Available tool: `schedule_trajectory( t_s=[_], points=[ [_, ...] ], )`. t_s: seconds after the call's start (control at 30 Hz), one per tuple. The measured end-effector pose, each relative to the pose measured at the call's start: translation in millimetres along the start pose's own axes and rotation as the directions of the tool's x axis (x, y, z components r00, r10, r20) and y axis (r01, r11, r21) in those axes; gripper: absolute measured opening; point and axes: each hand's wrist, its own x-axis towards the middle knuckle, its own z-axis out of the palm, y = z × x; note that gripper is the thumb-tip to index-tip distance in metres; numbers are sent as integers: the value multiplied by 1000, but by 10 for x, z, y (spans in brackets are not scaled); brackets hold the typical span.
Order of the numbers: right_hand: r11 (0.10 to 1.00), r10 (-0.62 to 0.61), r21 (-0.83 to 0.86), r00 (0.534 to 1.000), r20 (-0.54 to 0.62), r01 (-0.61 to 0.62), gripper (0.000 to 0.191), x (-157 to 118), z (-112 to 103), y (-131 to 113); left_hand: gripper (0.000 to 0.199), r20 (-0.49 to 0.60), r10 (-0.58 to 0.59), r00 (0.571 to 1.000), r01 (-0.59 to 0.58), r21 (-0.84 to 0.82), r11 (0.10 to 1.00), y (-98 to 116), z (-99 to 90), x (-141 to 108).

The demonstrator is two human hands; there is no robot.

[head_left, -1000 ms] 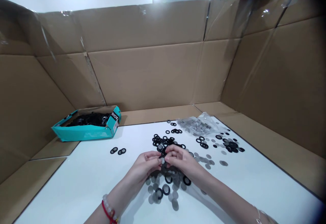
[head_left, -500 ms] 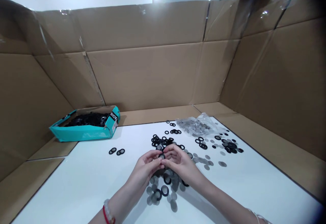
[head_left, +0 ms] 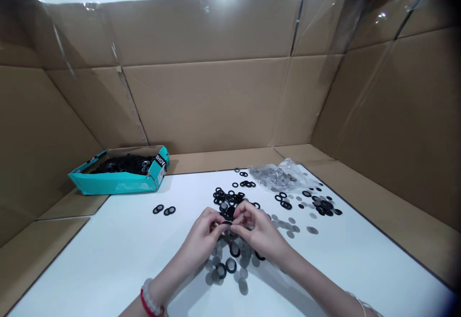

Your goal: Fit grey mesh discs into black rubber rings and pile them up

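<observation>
Between my fingertips, over the middle of the white table, is a black ring seen nearly edge-on. My left hand pinches its left side, and my right hand pinches its right side. Below and around the hands lie many thin grey discs, some overlapping. A few black rings rest among those discs. Just beyond my fingers is a loose heap of black rings. Whether a disc sits inside the held ring is hidden by its tilt.
A teal box full of black rings stands at the back left. Several rings with grey centres lie in front of it. A clear plastic bag of grey discs lies at the back right, near more black rings. Cardboard walls surround the table.
The ring between my fingers has tilted from facing me to nearly edge-on. Both hands still pinch it, and the view has shifted slightly.
</observation>
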Motion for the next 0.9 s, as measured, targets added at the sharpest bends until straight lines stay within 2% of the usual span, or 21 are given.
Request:
schedule_trajectory(
  t_s=[0.1, 0.2, 0.27, 0.37, 0.47, 0.53, 0.6, 0.7, 0.8, 0.9],
  points=[
    [1000, -3, 6, 1000, -5, 3, 14, -9, 21, -9, 12, -53, -70, 996, 62, -142, 988, 37, 77, -16],
    [997, -2, 79, 1000, 18, 0, 17, -10, 46, -30, 19, 25, -199, 980, 194, -377, 906, 63, 131, -32],
    [990, 16, 138, 1000, 21, -19, 24, -1, 51, -37, 24, 86, -227, 970, 241, -451, 859, 76, 134, -35],
    [986, 60, 154, 998, 14, -61, 29, 18, 44, -25, 23, 107, -183, 977, 211, -398, 893, 78, 91, -22],
    [988, 106, 112, 994, -11, -104, 28, 32, 43, 5, 11, 3, -78, 997, 77, -184, 980, 50, 41, -3],
    [988, 125, 99, 991, -39, -121, 26, 36, 48, 20, 7, -75, -8, 997, 4, -60, 998, 26, 35, 4],
    [988, 129, 98, 990, -60, -123, 26, 37, 51, 26, 6, -133, 28, 991, -31, -20, 999, 9, 54, 6],
    [990, 101, 102, 993, -65, -94, 27, 37, 44, 27, 9, -166, -37, 985, 18, -109, 994, 6, 104, 4],
    [988, 64, 143, 997, -45, -57, 32, 36, 32, 28, 22, -81, -194, 978, 159, -323, 933, 30, 131, 2],
    [983, 58, 173, 998, -17, -54, 32, 37, 28, 23, 31, 16, -256, 967, 237, -437, 868, 64, 119, 1]
  ],
)
